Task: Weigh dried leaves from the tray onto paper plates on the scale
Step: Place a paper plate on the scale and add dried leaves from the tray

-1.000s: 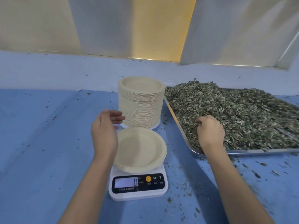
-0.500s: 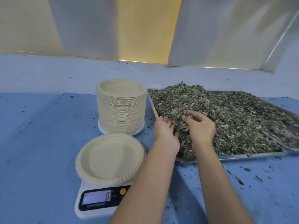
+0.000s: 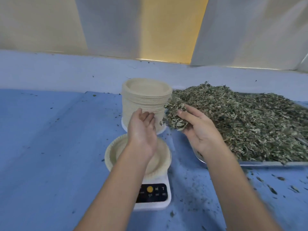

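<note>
A white digital scale (image 3: pixel 154 200) stands on the blue table, and an empty paper plate (image 3: pixel 164 157) lies on it. My left forearm hides the scale's display. My right hand (image 3: pixel 199 132) is cupped around a clump of dried leaves (image 3: pixel 175 117), held in the air left of the tray's near corner. My left hand (image 3: pixel 143 130) hovers over the plate with fingers apart and nothing in it. The metal tray (image 3: pixel 260 163) at the right carries a big heap of dried leaves (image 3: pixel 246 120).
A tall stack of paper plates (image 3: pixel 146 102) stands just behind the scale, close to both hands. Leaf crumbs (image 3: pixel 273 184) are scattered on the blue table (image 3: pixel 50 147) in front of the tray. A pale wall (image 3: pixel 116 27) rises at the back.
Both hands were in the leaf heap half a second ago. The right hand has lifted out a clump and moved left; the left hand has drawn back over the plate.
</note>
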Demonstrator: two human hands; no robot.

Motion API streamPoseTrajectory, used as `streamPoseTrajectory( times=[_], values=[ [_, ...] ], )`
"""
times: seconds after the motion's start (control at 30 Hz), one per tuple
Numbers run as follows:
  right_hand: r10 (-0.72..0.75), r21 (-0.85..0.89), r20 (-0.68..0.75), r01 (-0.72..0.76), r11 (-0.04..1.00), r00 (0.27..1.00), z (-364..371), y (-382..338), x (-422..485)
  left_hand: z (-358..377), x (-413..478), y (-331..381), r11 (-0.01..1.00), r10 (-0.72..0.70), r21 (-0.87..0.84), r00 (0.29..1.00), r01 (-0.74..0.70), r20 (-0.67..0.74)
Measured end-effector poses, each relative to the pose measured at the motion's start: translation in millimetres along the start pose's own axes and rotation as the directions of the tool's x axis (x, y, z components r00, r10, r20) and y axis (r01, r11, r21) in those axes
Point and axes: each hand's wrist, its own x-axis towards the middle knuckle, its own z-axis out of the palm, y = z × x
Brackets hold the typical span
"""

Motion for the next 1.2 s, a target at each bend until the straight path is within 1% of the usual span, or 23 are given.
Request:
streamPoseTrajectory(
  times=[0.03,0.1,0.17,0.23,0.37,0.47,0.53,0.6,0.63,0.67,0.73,0.8,0.9,1.03,1.1,1.13,1.17,1.2],
  values=[
    [0.008,-0.037,0.037,-0.006,0.999,0.999,5,4,-1,-7,-2,9,1.000,0.024,0.007,1.000,-0.024,0.003],
    [-0.008,-0.235,0.081,0.027,0.972,0.997,15,13,-5,-19,-6,24,0.995,0.092,0.042,0.996,-0.092,-0.010],
    [-0.074,-0.480,0.137,0.131,0.867,0.988,23,23,-11,-31,-8,35,0.971,0.213,0.128,0.974,-0.203,-0.075],
    [-0.100,-0.633,0.231,0.228,0.740,0.968,30,33,-16,-42,-10,43,0.921,0.338,0.254,0.931,-0.296,-0.141],
    [-0.068,-0.798,0.320,0.308,0.518,0.945,37,46,-21,-58,-6,51,0.839,0.463,0.393,0.873,-0.377,-0.153],
    [-0.001,-0.839,0.376,0.341,0.423,0.927,38,49,-22,-62,-3,49,0.803,0.492,0.462,0.856,-0.378,-0.156],
    [0.096,-0.842,0.418,0.346,0.414,0.903,37,49,-23,-63,-3,47,0.812,0.481,0.451,0.862,-0.370,-0.158],
    [0.164,-0.824,0.449,0.335,0.458,0.879,36,47,-23,-63,-2,46,0.810,0.485,0.450,0.861,-0.377,-0.153],
    [0.161,-0.805,0.453,0.325,0.497,0.877,35,47,-22,-63,-2,45,0.805,0.494,0.451,0.856,-0.386,-0.149],
    [0.132,-0.780,0.443,0.309,0.544,0.887,35,45,-21,-62,-2,46,0.801,0.505,0.445,0.851,-0.400,-0.143],
    [0.025,-0.718,0.371,0.269,0.642,0.928,33,44,-17,-62,-1,46,0.799,0.519,0.425,0.845,-0.426,-0.128],
    [-0.064,-0.679,0.281,0.245,0.692,0.958,29,44,-13,-62,0,46,0.806,0.506,0.414,0.855,-0.424,-0.110],
    [-0.124,-0.671,0.237,0.255,0.696,0.964,25,45,-10,-64,1,46,0.845,0.441,0.372,0.894,-0.385,-0.076],
    [-0.092,-0.664,0.255,0.244,0.707,0.963,23,46,-10,-65,1,46,0.877,0.371,0.339,0.928,-0.341,-0.026],
    [-0.104,-0.667,0.249,0.248,0.702,0.963,22,45,-8,-64,0,46,0.890,0.351,0.314,0.936,-0.330,-0.008],
    [-0.138,-0.677,0.233,0.262,0.688,0.963,21,43,-7,-64,-1,46,0.896,0.340,0.304,0.940,-0.325,0.001],
    [-0.196,-0.706,0.207,0.285,0.648,0.959,18,40,-4,-62,-2,46,0.901,0.330,0.295,0.944,-0.318,0.013],
    [-0.268,-0.763,0.176,0.303,0.571,0.947,13,35,-2,-61,-3,45,0.905,0.319,0.288,0.947,-0.313,0.028]
  ],
)
